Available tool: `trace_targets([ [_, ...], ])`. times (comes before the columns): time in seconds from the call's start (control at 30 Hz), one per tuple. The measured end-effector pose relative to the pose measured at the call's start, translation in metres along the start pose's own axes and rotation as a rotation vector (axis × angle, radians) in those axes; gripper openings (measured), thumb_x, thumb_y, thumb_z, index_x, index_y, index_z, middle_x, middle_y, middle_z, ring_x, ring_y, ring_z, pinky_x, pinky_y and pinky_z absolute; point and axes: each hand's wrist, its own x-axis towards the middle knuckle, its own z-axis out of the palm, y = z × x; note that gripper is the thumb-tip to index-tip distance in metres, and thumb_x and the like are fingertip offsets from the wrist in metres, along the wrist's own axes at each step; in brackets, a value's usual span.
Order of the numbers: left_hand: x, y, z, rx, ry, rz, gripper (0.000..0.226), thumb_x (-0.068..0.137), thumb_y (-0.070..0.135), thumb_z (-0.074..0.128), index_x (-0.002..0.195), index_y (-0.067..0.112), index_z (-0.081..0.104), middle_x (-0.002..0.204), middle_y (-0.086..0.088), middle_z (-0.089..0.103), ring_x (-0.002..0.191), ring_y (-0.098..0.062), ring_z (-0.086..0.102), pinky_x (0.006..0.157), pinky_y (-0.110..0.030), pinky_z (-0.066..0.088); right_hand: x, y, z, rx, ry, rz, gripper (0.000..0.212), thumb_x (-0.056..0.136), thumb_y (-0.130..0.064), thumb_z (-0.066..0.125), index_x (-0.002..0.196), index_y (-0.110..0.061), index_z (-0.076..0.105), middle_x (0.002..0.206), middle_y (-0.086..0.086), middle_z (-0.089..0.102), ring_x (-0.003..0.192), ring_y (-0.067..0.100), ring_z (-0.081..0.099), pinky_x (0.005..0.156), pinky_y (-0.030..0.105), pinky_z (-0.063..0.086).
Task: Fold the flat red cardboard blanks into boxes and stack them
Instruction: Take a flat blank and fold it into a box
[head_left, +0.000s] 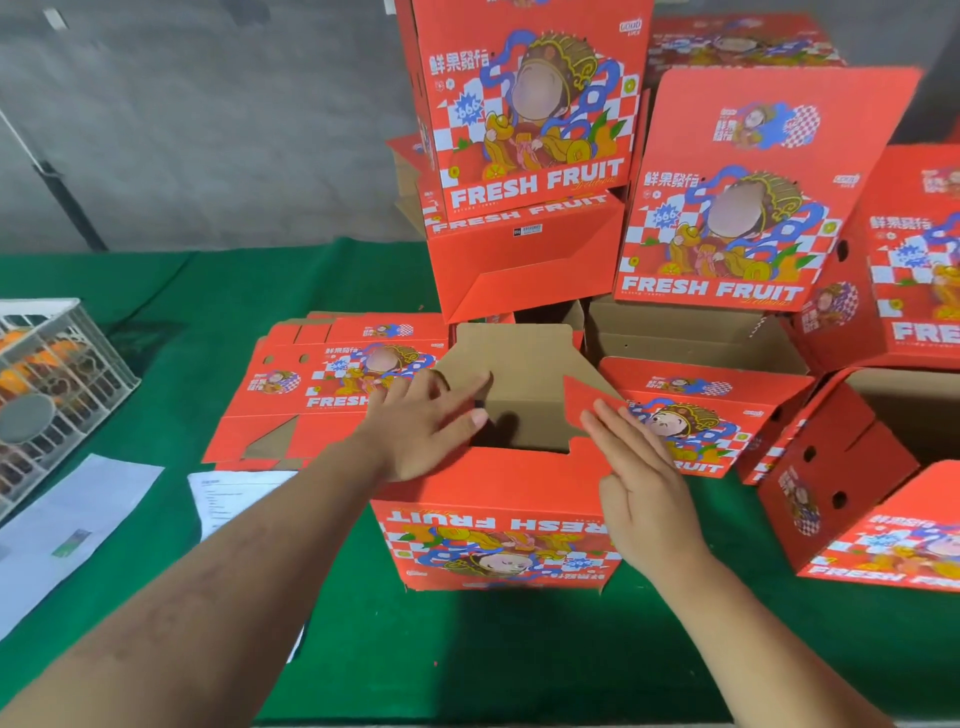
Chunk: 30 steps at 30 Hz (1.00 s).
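A half-formed red fruit box (498, 540) stands on the green table in front of me, its print upside down and its top open. My left hand (426, 421) lies with straight fingers on the box's left flap and near rim. My right hand (639, 478) presses with flat fingers against the red right flap (587, 400), which tilts inward over the opening. A pile of flat red blanks (322, 384) lies just left of the box. Folded boxes are stacked behind it (530, 119).
More folded red boxes stand at the back right (727, 208) and lie on their sides at the right (852, 499). A white wire crate (57, 384) with orange contents sits at the left edge. Paper sheets (78, 525) lie on the green cloth.
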Motion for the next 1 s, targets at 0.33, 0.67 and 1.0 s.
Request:
trace_targets([
  [0.33, 0.006, 0.001, 0.015, -0.731, 0.438, -0.234, 0.064, 0.101, 0.062, 0.022, 0.125, 0.027, 0.069, 0.139, 0.003, 0.055, 0.132, -0.014, 0.043, 0.114, -0.043, 0.029, 0.022, -0.011, -0.015, 0.439, -0.064, 0.458, 0.05, 0.094, -0.062, 0.038, 0.098, -0.028, 0.075, 0.121, -0.034, 0.057, 0.132, 0.0, 0.042, 0.105, 0.01, 0.024],
  [0.67, -0.018, -0.004, 0.025, -1.032, 0.212, -0.075, 0.084, 0.082, 0.089, 0.048, 0.082, 0.007, 0.061, 0.09, 0.01, 0.064, 0.087, -0.008, 0.055, 0.085, -0.035, 0.039, 0.04, -0.01, -0.002, 0.244, -0.376, 0.544, 0.07, 0.061, -0.105, 0.041, 0.118, -0.065, 0.055, 0.148, -0.024, 0.024, 0.147, 0.014, 0.027, 0.117, 0.044, 0.028],
  [1.0, -0.018, 0.028, 0.031, 0.088, 0.0, -0.429, 0.118, 0.056, 0.101, 0.057, 0.155, 0.042, 0.03, 0.157, -0.001, 0.036, 0.143, -0.035, 0.036, 0.11, -0.061, 0.024, 0.037, -0.019, 0.015, -0.348, -0.457, 0.468, 0.1, 0.07, -0.073, 0.077, 0.149, -0.038, 0.026, 0.137, -0.002, 0.028, 0.131, 0.031, 0.034, 0.093, 0.047, 0.048],
])
